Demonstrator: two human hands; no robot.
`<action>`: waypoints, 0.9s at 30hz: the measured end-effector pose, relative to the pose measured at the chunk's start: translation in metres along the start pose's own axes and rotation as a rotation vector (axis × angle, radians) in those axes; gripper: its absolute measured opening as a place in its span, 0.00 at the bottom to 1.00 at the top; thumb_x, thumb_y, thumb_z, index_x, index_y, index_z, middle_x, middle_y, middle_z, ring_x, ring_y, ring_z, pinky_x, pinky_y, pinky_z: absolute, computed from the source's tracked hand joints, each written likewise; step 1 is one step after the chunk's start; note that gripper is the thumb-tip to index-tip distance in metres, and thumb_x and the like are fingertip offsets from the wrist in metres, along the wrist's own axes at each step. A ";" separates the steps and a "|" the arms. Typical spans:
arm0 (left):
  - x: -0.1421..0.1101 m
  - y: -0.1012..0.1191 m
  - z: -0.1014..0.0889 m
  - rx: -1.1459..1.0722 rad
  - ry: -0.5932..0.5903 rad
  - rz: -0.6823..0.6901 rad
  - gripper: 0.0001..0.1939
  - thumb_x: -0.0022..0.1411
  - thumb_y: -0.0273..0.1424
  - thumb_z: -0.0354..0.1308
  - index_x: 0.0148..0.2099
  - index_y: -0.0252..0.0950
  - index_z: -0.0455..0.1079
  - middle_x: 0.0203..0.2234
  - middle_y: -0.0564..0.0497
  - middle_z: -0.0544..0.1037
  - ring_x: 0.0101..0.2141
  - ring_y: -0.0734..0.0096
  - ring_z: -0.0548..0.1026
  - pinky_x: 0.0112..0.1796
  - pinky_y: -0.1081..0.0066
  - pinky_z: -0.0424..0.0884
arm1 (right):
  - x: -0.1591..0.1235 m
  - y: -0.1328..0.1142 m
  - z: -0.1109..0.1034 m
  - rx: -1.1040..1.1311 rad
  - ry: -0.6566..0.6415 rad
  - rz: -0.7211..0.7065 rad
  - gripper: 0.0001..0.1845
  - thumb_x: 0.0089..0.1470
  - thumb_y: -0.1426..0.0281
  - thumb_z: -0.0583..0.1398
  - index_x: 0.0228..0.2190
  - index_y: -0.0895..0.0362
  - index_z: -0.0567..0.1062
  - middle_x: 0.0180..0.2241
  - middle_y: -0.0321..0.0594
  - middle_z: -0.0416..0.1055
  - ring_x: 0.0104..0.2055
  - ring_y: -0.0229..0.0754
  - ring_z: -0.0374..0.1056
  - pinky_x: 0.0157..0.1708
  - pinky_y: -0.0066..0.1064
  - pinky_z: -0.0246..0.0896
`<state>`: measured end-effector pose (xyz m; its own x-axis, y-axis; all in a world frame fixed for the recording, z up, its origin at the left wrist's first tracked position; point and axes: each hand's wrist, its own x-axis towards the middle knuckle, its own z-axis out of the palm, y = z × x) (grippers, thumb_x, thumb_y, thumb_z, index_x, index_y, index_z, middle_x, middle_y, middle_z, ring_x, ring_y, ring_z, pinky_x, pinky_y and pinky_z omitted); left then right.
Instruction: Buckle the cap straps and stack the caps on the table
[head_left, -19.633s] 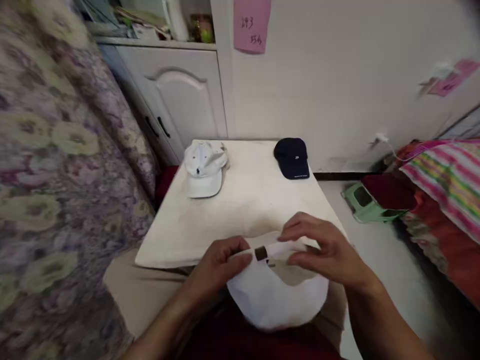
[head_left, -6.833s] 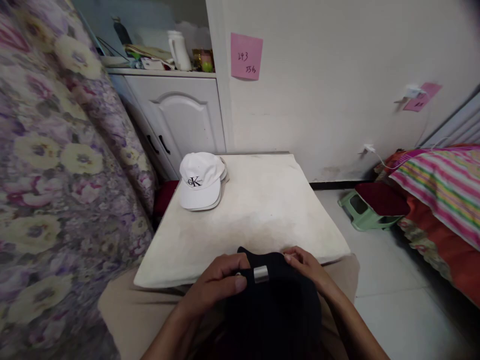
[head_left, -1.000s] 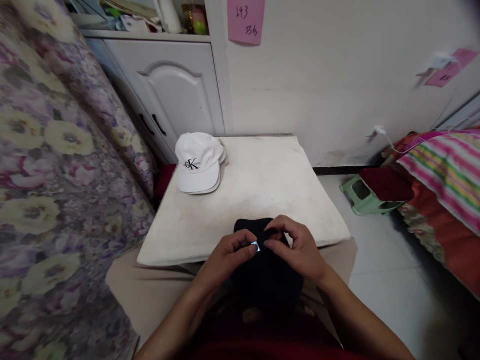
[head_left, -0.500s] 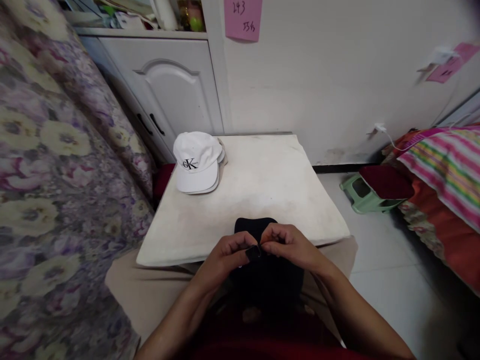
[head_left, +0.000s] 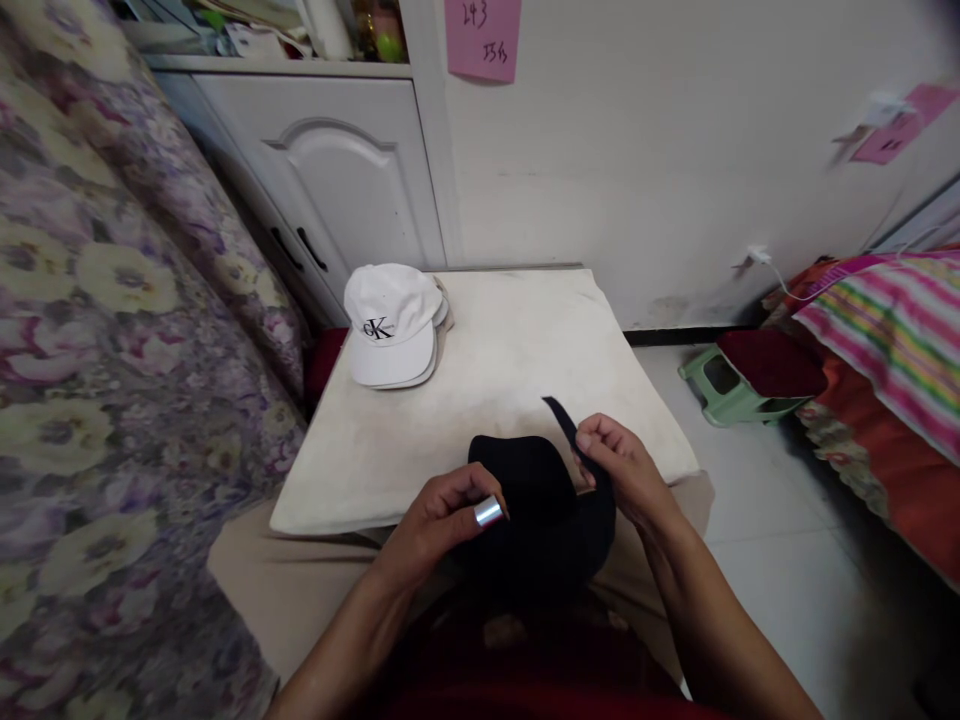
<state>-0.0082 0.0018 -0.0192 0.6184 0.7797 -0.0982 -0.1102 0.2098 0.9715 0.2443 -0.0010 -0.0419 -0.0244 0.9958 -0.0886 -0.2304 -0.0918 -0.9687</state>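
Observation:
A black cap [head_left: 525,540] lies on my lap at the table's front edge, its opening toward the table. My right hand [head_left: 619,460] pinches the cap's black strap [head_left: 561,420], whose loose end points up and to the left. My left hand [head_left: 450,510] is closed at the cap's left side, thumb against fingers. A small shiny metal piece [head_left: 488,512], possibly a strap buckle, shows at the left thumb tip. How the left fingers grip underneath is hidden.
White caps [head_left: 394,325] with a dark logo on the top one are stacked at the left of the white table [head_left: 517,340]. A floral curtain [head_left: 112,350] hangs left. A green stool [head_left: 712,385] and a bed [head_left: 900,340] stand right. A cabinet [head_left: 337,170] is behind.
My right hand has moved right and up, away from my left hand, drawing the strap's end free. The metal piece at my left thumb has turned from dark to bright.

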 end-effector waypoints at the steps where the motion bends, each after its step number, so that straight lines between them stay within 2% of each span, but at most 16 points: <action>1: -0.001 -0.001 -0.002 0.026 -0.024 -0.005 0.12 0.58 0.41 0.64 0.38 0.37 0.74 0.29 0.52 0.74 0.28 0.72 0.66 0.29 0.73 0.59 | -0.001 0.000 0.000 0.046 0.033 -0.003 0.14 0.54 0.59 0.65 0.29 0.55 0.67 0.22 0.29 0.67 0.17 0.31 0.57 0.17 0.24 0.53; 4: -0.007 -0.006 -0.009 0.144 -0.120 -0.050 0.18 0.51 0.43 0.70 0.40 0.38 0.75 0.31 0.52 0.75 0.31 0.68 0.69 0.33 0.72 0.62 | -0.004 -0.002 0.001 0.141 0.078 -0.009 0.15 0.53 0.60 0.65 0.29 0.55 0.67 0.21 0.30 0.67 0.16 0.31 0.56 0.16 0.23 0.53; 7: -0.013 -0.012 -0.017 0.318 -0.209 -0.043 0.26 0.47 0.45 0.72 0.47 0.41 0.76 0.39 0.50 0.76 0.41 0.59 0.72 0.43 0.66 0.65 | -0.005 -0.004 0.003 0.199 0.079 -0.019 0.15 0.52 0.61 0.66 0.29 0.55 0.68 0.21 0.30 0.68 0.16 0.30 0.57 0.16 0.22 0.53; 10: -0.016 -0.016 -0.021 0.531 -0.253 0.046 0.35 0.47 0.44 0.73 0.57 0.45 0.71 0.55 0.45 0.71 0.55 0.51 0.66 0.56 0.58 0.58 | -0.005 -0.006 0.004 0.220 0.081 -0.028 0.15 0.52 0.62 0.67 0.29 0.56 0.68 0.21 0.30 0.68 0.16 0.29 0.58 0.17 0.21 0.53; 12: -0.016 -0.018 -0.019 0.641 -0.252 0.064 0.35 0.50 0.41 0.71 0.60 0.46 0.68 0.59 0.45 0.68 0.58 0.51 0.63 0.59 0.57 0.55 | -0.004 -0.007 0.005 0.225 0.082 -0.033 0.15 0.51 0.62 0.68 0.29 0.56 0.68 0.21 0.31 0.69 0.17 0.29 0.59 0.17 0.20 0.52; 14: -0.014 -0.019 -0.016 0.663 -0.277 0.049 0.22 0.57 0.40 0.67 0.53 0.42 0.73 0.52 0.47 0.73 0.50 0.56 0.68 0.53 0.61 0.62 | -0.003 -0.008 0.004 0.233 0.082 -0.034 0.16 0.51 0.62 0.68 0.29 0.57 0.68 0.21 0.31 0.69 0.17 0.29 0.60 0.17 0.20 0.52; 15: -0.013 -0.019 -0.014 0.635 -0.295 0.044 0.14 0.60 0.39 0.64 0.46 0.40 0.75 0.44 0.49 0.76 0.43 0.60 0.70 0.47 0.65 0.65 | -0.002 -0.008 0.004 0.238 0.083 -0.035 0.16 0.51 0.62 0.68 0.29 0.57 0.68 0.21 0.31 0.69 0.17 0.29 0.60 0.17 0.20 0.52; 16: -0.012 -0.020 -0.012 0.590 -0.311 0.046 0.10 0.62 0.39 0.61 0.38 0.37 0.74 0.36 0.51 0.75 0.36 0.65 0.70 0.41 0.68 0.66 | -0.001 -0.008 0.003 0.244 0.085 -0.036 0.15 0.50 0.62 0.68 0.29 0.57 0.68 0.21 0.31 0.69 0.16 0.29 0.60 0.17 0.20 0.52; 18: -0.010 -0.020 -0.010 0.485 -0.308 0.053 0.14 0.64 0.37 0.59 0.29 0.35 0.69 0.24 0.55 0.68 0.27 0.72 0.63 0.31 0.73 0.61 | 0.000 -0.009 0.000 0.256 0.092 -0.044 0.15 0.50 0.63 0.69 0.28 0.57 0.69 0.21 0.31 0.69 0.16 0.30 0.60 0.16 0.19 0.52; 20: -0.009 -0.020 -0.010 0.397 -0.243 0.063 0.15 0.62 0.35 0.60 0.25 0.34 0.67 0.20 0.57 0.63 0.24 0.75 0.59 0.27 0.73 0.56 | 0.002 -0.012 -0.004 0.273 0.093 -0.061 0.15 0.49 0.63 0.69 0.28 0.57 0.70 0.22 0.32 0.70 0.16 0.29 0.60 0.16 0.19 0.52; 22: -0.007 -0.019 -0.010 0.286 -0.116 0.081 0.13 0.58 0.33 0.64 0.25 0.34 0.68 0.19 0.57 0.65 0.22 0.76 0.61 0.26 0.74 0.57 | 0.006 -0.016 -0.011 0.304 0.086 -0.083 0.14 0.49 0.65 0.69 0.27 0.58 0.71 0.22 0.32 0.70 0.16 0.28 0.60 0.16 0.18 0.53; 25: 0.001 -0.012 -0.006 -0.016 0.133 0.126 0.09 0.51 0.33 0.69 0.28 0.33 0.75 0.20 0.54 0.73 0.22 0.72 0.69 0.26 0.73 0.65 | 0.014 -0.021 -0.020 0.358 0.070 -0.105 0.12 0.49 0.66 0.70 0.29 0.58 0.74 0.23 0.32 0.71 0.19 0.29 0.63 0.18 0.18 0.57; 27: 0.010 -0.002 0.002 -0.246 0.254 0.157 0.10 0.49 0.34 0.70 0.31 0.32 0.77 0.21 0.51 0.77 0.23 0.68 0.74 0.28 0.71 0.71 | 0.019 -0.020 -0.025 0.391 0.034 -0.089 0.13 0.50 0.64 0.70 0.34 0.58 0.77 0.26 0.35 0.75 0.24 0.32 0.69 0.24 0.19 0.63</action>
<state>-0.0005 0.0077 -0.0219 0.3700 0.9285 -0.0325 -0.3906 0.1872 0.9013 0.2726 0.0195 -0.0302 0.0434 0.9988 -0.0225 -0.5830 0.0070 -0.8125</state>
